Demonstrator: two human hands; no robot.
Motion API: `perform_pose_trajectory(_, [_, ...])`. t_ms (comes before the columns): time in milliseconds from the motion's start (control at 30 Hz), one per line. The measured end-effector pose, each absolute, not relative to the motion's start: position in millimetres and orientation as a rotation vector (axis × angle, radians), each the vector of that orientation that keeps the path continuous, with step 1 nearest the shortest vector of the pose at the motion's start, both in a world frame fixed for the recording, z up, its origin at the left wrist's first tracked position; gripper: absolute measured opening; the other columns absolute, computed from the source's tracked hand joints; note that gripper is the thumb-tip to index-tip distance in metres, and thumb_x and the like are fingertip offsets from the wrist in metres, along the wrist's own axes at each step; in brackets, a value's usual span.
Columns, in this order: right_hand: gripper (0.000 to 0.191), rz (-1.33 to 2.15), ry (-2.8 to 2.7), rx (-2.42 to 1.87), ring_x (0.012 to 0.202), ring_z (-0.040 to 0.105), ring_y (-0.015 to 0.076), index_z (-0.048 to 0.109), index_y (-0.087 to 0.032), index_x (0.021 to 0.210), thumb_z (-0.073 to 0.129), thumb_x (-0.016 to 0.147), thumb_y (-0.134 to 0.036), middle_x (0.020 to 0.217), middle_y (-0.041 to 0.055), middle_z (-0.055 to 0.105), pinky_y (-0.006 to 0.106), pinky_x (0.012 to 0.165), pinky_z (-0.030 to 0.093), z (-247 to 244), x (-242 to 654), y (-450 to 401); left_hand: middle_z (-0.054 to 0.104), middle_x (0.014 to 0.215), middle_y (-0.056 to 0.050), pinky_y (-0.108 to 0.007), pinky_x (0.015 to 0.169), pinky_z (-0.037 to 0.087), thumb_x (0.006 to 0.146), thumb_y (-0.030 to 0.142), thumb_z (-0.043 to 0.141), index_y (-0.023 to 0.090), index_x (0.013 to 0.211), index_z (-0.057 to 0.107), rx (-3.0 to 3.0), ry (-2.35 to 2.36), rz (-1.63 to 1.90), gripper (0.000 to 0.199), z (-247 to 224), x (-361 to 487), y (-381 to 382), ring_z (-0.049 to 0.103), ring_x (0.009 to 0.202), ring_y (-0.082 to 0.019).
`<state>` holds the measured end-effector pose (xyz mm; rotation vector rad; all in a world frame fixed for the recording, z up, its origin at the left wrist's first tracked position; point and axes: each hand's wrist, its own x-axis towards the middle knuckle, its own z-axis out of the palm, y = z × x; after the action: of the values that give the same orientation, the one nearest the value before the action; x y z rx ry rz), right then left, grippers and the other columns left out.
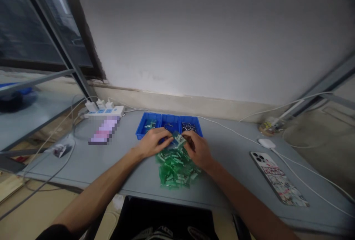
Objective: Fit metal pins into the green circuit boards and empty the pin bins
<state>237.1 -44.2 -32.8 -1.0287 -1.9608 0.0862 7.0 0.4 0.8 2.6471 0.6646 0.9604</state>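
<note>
Standing on the grey table (224, 155), three blue bins (161, 121) each hold some small things, so the work seems not finished. Before them lies a heap of green packets (177, 175), quite large; whether these are done or waiting, I cannot tell. Above the heap, the left hand (154, 141) and the right hand (199, 149) pinch one small packet (179, 138) between their fingertips, seemingly still in process. Smallest, metal pieces (189, 127) lie in the right bin, fewer in the middle one.
</note>
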Motion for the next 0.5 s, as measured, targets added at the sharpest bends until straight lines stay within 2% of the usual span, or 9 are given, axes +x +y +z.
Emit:
perform_pose_trajectory(100, [0.032,0.131,-1.885,-1.027,0.054,0.051,0.0105,0.05,-0.023,0.121,0.06,0.091,-0.022,0.076,-0.0037,0.058,0.025,0.055,0.042,-35.7,234.4,-42.6,0.062,0.085,-0.004,-0.028,0.073,0.044,0.102,0.03,0.048,0.017,0.096,0.063,2.62,0.695,0.956,0.02,0.3,7.4,0.0,0.057,0.078,-0.015])
perform_pose_trajectory(233, [0.037,0.062,-1.873,-0.989,0.057,0.054,0.0107,0.046,-0.025,0.129,0.056,0.093,-0.019,0.085,-0.0008,0.06,0.025,0.056,0.044,-36.3,232.0,-40.7,0.063,0.084,-0.003,-0.028,0.075,0.044,0.102,0.03,0.048,0.017,0.092,0.062,2.522,0.763,1.028,0.022,-0.1,8.3,-0.2,0.058,0.077,-0.015])
perform_pose_trajectory(367, [0.035,0.086,-1.943,-1.015,0.066,0.058,0.0128,0.049,-0.025,0.127,0.051,0.093,-0.015,0.094,0.003,0.062,0.026,0.06,0.046,-29.6,233.4,-44.2,0.061,0.079,-0.002,-0.027,0.071,0.043,0.102,0.031,0.047,0.017,0.086,0.061,2.457,0.79,1.055,0.025,0.0,8.9,-0.4,0.055,0.073,-0.014])
perform_pose_trajectory(500, [0.026,0.148,-1.973,-0.993,0.073,0.059,0.014,0.052,-0.023,0.122,0.05,0.096,-0.02,0.098,0.0047,0.061,0.028,0.069,0.048,-23.8,234.2,-47.9,0.061,0.078,-0.001,-0.027,0.07,0.042,0.102,0.032,0.047,0.017,0.085,0.061,2.42,0.794,1.078,0.027,0.6,8.8,-0.9,0.055,0.071,-0.014])
